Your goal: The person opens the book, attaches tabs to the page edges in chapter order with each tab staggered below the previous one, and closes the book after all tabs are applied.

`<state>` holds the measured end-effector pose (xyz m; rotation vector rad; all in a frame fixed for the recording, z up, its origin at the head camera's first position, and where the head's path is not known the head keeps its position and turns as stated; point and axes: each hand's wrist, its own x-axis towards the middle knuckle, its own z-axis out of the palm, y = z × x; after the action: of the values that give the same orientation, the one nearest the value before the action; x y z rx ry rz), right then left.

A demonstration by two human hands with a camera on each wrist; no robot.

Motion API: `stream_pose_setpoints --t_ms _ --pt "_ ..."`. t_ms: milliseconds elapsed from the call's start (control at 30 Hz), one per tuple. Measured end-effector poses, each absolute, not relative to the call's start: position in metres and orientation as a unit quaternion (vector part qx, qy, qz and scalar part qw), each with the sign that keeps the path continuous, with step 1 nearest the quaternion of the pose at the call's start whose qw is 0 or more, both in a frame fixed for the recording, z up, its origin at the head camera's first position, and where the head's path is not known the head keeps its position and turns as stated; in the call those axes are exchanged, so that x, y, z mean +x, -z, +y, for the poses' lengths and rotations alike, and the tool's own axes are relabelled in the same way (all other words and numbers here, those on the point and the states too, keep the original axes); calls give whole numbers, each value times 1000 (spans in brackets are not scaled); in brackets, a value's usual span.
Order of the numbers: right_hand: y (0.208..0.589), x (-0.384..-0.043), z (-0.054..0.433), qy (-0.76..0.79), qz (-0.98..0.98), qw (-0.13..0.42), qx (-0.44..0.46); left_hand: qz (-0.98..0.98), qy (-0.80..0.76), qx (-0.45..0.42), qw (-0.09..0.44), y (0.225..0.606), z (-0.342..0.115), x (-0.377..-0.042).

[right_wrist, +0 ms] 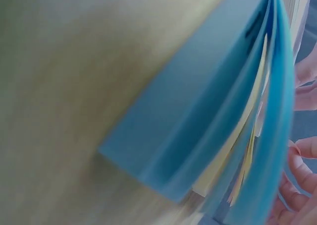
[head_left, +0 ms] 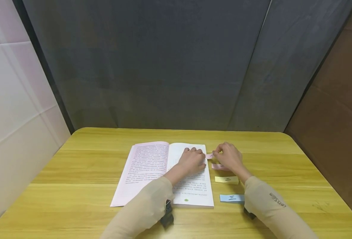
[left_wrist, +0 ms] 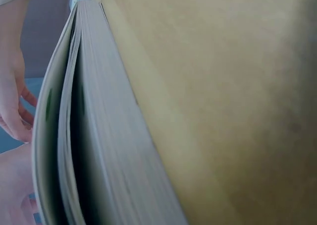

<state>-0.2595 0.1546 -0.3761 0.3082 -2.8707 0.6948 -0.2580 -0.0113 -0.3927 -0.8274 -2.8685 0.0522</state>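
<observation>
An open book (head_left: 147, 166) lies on the table, its left page tinted pink and its right page white with print. My left hand (head_left: 192, 160) rests on the upper part of the right page, near the outer edge. Just beyond that edge, my right hand (head_left: 229, 156) pinches a small pink sticky note (head_left: 209, 156) with a dark mark, which reaches to the page's edge. Below the right hand lies a pink sticky pad (head_left: 219, 167), partly hidden by it. In the left wrist view, the book's page edges (left_wrist: 114, 121) show up close.
Nearer the front, right of the book, lie a yellow sticky pad (head_left: 226, 180) and a blue sticky pad (head_left: 231, 198), both with dark strokes. The blue pad's curled leaves fill much of the right wrist view. A dark partition (head_left: 164, 66) stands behind the wooden table (head_left: 74, 186).
</observation>
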Motion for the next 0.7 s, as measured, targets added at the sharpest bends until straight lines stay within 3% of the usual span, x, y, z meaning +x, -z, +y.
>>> stream_pose_setpoints --t_ms 700 --pt "382 -264 164 -218 -969 73 95 -957 -48 -285 35 390 -4 -257"
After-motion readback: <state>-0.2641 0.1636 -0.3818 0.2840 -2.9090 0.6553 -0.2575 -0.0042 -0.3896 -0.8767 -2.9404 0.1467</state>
